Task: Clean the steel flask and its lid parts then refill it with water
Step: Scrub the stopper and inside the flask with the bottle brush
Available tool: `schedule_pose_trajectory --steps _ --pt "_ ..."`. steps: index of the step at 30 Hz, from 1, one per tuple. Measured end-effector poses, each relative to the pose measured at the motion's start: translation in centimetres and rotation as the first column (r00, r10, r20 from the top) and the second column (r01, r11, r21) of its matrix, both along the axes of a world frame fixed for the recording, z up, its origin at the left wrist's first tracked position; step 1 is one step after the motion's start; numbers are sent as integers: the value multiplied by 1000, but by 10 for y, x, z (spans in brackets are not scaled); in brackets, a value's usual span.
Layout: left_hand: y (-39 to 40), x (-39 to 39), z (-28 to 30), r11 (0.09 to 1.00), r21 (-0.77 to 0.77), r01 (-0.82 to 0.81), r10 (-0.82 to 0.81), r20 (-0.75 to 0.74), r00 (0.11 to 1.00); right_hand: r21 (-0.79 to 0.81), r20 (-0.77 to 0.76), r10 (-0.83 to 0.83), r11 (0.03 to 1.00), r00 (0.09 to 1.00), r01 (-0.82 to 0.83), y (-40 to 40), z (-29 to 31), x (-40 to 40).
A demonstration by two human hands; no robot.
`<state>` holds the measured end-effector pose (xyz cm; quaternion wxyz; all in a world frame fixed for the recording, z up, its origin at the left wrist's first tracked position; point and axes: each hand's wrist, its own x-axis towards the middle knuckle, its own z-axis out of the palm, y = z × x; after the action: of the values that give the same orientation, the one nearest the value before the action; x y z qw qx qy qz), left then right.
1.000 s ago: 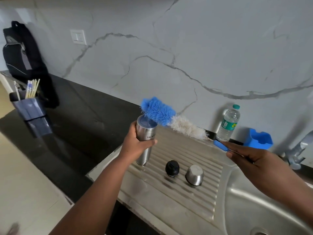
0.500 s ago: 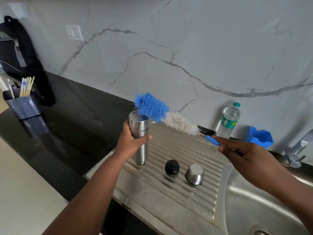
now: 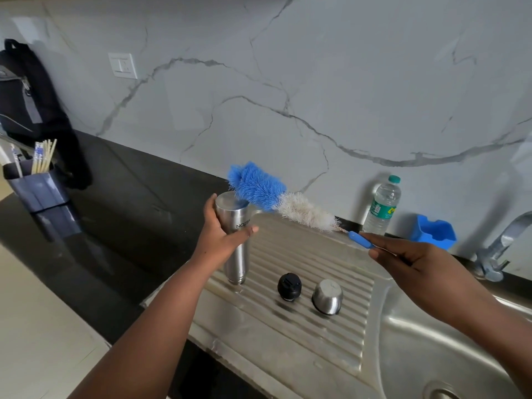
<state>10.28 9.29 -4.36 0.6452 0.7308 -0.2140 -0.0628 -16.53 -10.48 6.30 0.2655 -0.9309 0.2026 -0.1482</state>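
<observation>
Left hand (image 3: 221, 240) has its grip wrapped around the steel flask (image 3: 234, 234), standing upright on the drainboard (image 3: 302, 326). Right hand (image 3: 417, 272) pinches the bottle brush (image 3: 267, 194) handle, bristles at the flask's mouth. Black lid (image 3: 289, 286) and steel cap (image 3: 327, 296) sit just beside it.

The sink basin (image 3: 449, 352) is cut off by the right and bottom edges. The backpack (image 3: 28, 105) is cut by the left edge. The brush handle (image 3: 361, 239) is partly hidden in the right hand (image 3: 417, 269). The label on the water bottle (image 3: 381, 207) is too small to be read.
</observation>
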Motion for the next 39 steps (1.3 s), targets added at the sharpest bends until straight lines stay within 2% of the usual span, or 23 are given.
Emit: schedule_pose_trajectory --steps 2,5,7,9,12,16,22,26,29,35,39 --pt "-1 -7 9 1000 5 -30 30 52 998 -4 -2 -15 1000 1000 15 0 0 -3" --pt "-7 -19 26 984 33 -176 159 297 942 -18 0 -60 998 998 60 -2 0 -11" --pt "-15 -27 37 969 41 -244 188 520 833 -35 -6 -94 995 996 94 -5 2 -18" --pt "-27 -32 47 963 79 -259 130 705 697 -36 -10 -132 991 991 132 -9 10 -27" --pt "-52 -40 57 960 178 -215 -19 808 588 -21 2 -209 978 978 209 -24 20 -44" --pt "-94 -50 59 930 335 -149 -198 802 564 -36 -21 -361 932 932 360 -58 36 -76" --pt "-168 -61 48 833 549 -67 -445 738 508 -427 -200 -563 787 802 446 -119 92 -109" --pt "-216 -68 38 777 628 -40 -529 686 500 -686 -298 -652 654 697 318 -150 134 -109" --pt "-243 -76 29 742 670 -18 -573 649 500 -811 -347 -701 558 624 176 -166 152 -97" --pt "-279 -86 15 677 735 16 -634 573 519 -879 -405 -744 477 531 -2 -204 139 -55" --pt "-295 -89 6 647 763 4 -661 557 503 -887 -417 -743 459 523 -55 -229 127 -29"
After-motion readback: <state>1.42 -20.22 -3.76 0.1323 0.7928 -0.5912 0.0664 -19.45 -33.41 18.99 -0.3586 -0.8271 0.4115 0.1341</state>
